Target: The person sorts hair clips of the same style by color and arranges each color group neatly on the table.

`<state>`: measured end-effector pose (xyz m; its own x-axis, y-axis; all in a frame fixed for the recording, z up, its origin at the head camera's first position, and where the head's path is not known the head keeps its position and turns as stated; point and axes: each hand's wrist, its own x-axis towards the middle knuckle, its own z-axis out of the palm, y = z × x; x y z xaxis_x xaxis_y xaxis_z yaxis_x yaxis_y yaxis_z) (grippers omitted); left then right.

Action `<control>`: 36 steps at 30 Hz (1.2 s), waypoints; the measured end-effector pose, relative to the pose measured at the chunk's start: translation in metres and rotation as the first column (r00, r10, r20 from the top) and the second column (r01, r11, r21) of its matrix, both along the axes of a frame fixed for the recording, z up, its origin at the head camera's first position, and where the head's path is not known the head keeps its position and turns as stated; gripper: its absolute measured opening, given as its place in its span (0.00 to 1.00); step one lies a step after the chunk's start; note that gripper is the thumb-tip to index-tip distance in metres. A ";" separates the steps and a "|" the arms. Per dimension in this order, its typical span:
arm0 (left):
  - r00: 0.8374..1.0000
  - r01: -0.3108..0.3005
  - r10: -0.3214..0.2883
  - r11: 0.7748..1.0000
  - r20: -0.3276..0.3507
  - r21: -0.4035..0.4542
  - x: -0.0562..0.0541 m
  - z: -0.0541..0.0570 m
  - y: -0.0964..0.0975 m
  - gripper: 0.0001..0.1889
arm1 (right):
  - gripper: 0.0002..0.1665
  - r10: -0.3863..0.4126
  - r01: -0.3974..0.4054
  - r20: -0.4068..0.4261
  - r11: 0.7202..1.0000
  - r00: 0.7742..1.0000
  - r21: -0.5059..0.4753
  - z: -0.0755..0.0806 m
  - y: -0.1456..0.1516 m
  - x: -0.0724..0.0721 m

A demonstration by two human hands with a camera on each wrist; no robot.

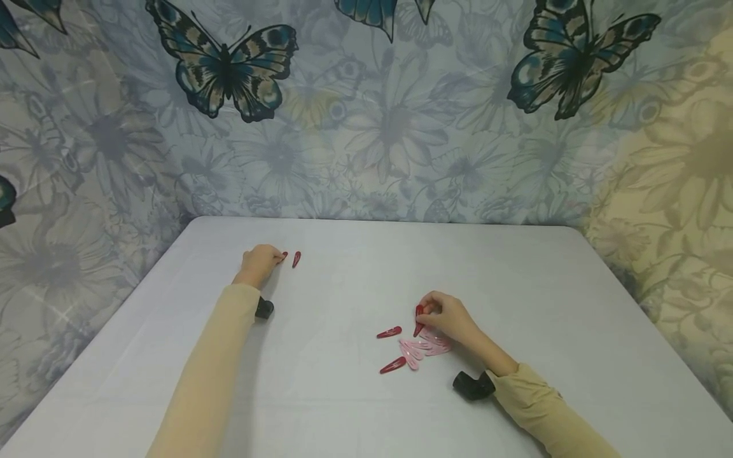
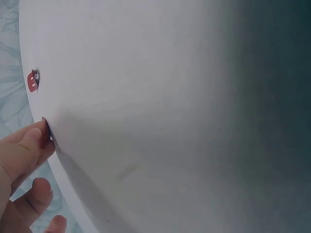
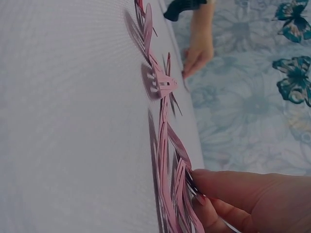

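At the far left of the table, my left hand pinches a red snap hair clip between thumb and fingers. A second red snap clip lies just right of it; the left wrist view also has this lying clip. Nearer the middle, my right hand pinches another red snap clip by its wide end, narrow end pointing down. Beneath that hand, pink hair clips lie fanned in a butterfly-like cluster. Two more red clips lie left of the cluster.
A white table spreads under both hands, with its far edge against a wall cloth printed with flowers and butterflies. A black wrist camera hangs by the right wrist, another black one by the left.
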<state>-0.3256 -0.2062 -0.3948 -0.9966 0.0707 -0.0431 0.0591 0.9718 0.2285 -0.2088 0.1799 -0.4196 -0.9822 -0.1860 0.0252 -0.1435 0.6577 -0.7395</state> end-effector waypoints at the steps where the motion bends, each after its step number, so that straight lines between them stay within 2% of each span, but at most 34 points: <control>1: 1.000 -0.003 0.003 1.000 0.011 0.004 -0.001 0.000 -0.001 0.15 | 0.11 0.001 -0.001 0.001 1.000 1.000 -0.002 0.000 0.000 0.000; 5: 1.000 -0.005 0.004 0.999 0.027 0.032 -0.010 -0.006 -0.005 0.13 | 0.11 -0.002 0.002 0.001 1.000 1.000 0.005 -0.002 -0.001 -0.001; 6: 1.000 -0.001 0.001 0.999 0.001 0.042 -0.014 -0.011 -0.007 0.12 | 0.11 -0.003 0.003 0.001 1.000 1.000 0.007 -0.002 -0.001 -0.001; 9: 1.000 -0.028 0.027 0.997 0.010 0.073 -0.018 -0.014 -0.010 0.10 | 0.11 -0.005 0.005 0.002 1.000 1.000 0.010 -0.003 -0.002 -0.001; 12: 0.999 -0.054 0.053 0.994 0.008 0.097 -0.015 -0.011 -0.010 0.10 | 0.11 -0.007 0.007 0.009 1.000 1.000 0.013 -0.002 -0.003 -0.001; 13: 0.998 -0.065 0.062 0.993 0.032 0.102 -0.011 -0.007 -0.008 0.11 | 0.11 -0.007 0.007 0.011 1.000 1.000 0.015 -0.001 -0.003 -0.001; 18: 0.999 -0.045 0.043 0.991 0.014 0.128 -0.004 -0.003 -0.005 0.13 | 0.11 -0.011 0.010 0.018 1.000 1.000 0.020 0.001 -0.003 -0.001; 24: 0.999 -0.042 0.038 0.988 0.036 0.151 -0.006 -0.004 -0.004 0.15 | 0.09 0.000 0.000 0.029 1.000 1.000 -0.009 0.002 -0.001 -0.003; 27: 0.997 -0.070 0.061 0.982 0.055 0.177 -0.007 -0.005 -0.006 0.14 | 0.09 0.002 -0.001 0.046 1.000 0.999 -0.015 0.003 -0.001 -0.004; 32: 0.992 -0.118 0.104 0.962 0.068 0.246 -0.004 -0.009 -0.010 0.13 | 0.10 -0.003 0.002 0.076 1.000 0.997 0.016 0.004 -0.001 -0.005; 36: 0.992 -0.128 0.114 0.934 0.062 0.333 0.001 -0.013 -0.015 0.14 | 0.15 0.001 -0.004 0.079 0.999 0.997 0.040 0.005 -0.003 -0.005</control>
<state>-0.3245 -0.2212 -0.4082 -0.9963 -0.0329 -0.0793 -0.0708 0.8374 0.5421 -0.2143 0.1774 -0.4150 -0.9804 -0.1875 -0.0601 -0.0871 0.6867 -0.7217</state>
